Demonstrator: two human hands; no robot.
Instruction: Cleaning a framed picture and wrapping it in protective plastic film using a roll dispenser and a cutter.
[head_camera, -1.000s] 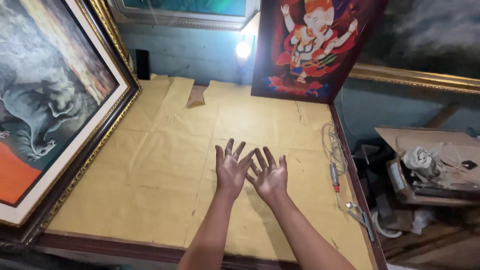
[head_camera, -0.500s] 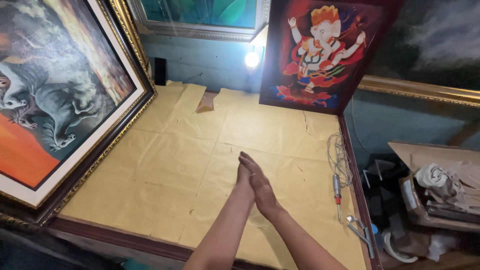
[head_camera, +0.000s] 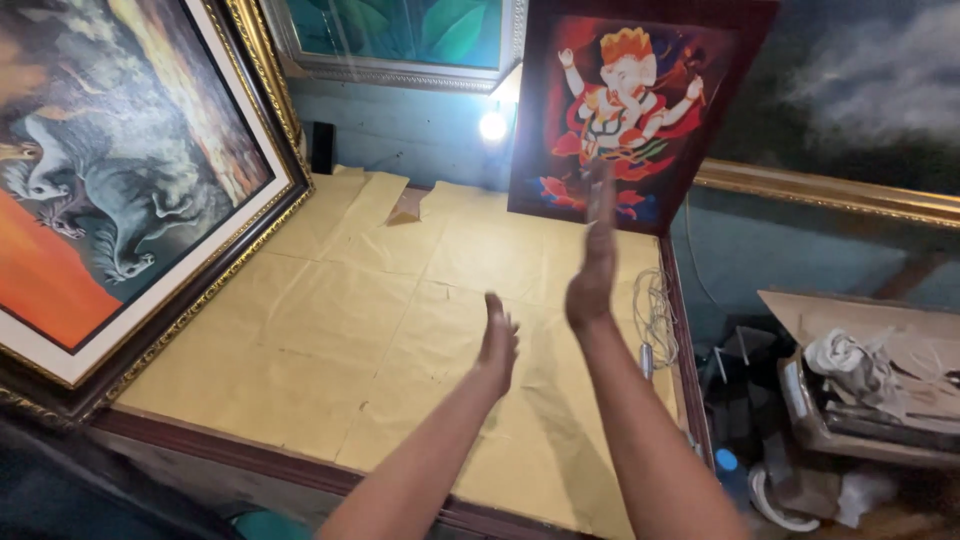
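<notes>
While both forearms rise from the bottom edge of the frame, neither hand holds or touches anything. Left hand (head_camera: 497, 340) sits just below centre, seen edge-on, fingers straight and close together, empty, raised above the table (head_camera: 300, 330). Right hand (head_camera: 595, 255) stands higher, right of centre, also edge-on, fingers extended upward and together, empty; its fingertips overlap the lower edge of the red painting (head_camera: 625, 110) in the picture, but whether they touch it cannot be told. The two hands are apart, palms turned toward each other.

Table surface is covered with sheets of tan paper, seams and creases visible; its dark wooden rim runs along the lower left and right side. Near corner is hidden behind the forearms.

Large gold-framed painting (head_camera: 120, 190) leans at the left, cut off by the left and top edges. Red painting of a many-armed figure leans at upper centre-right, top cut off. A third framed picture (head_camera: 400, 40) at upper centre is only partly in view. A small bright lamp (head_camera: 492, 126) glares between them, washing out nearby detail.

White cord (head_camera: 655, 310) lies at the table's right edge. Cluttered box (head_camera: 860, 390) at lower right holds items too dim to identify.
</notes>
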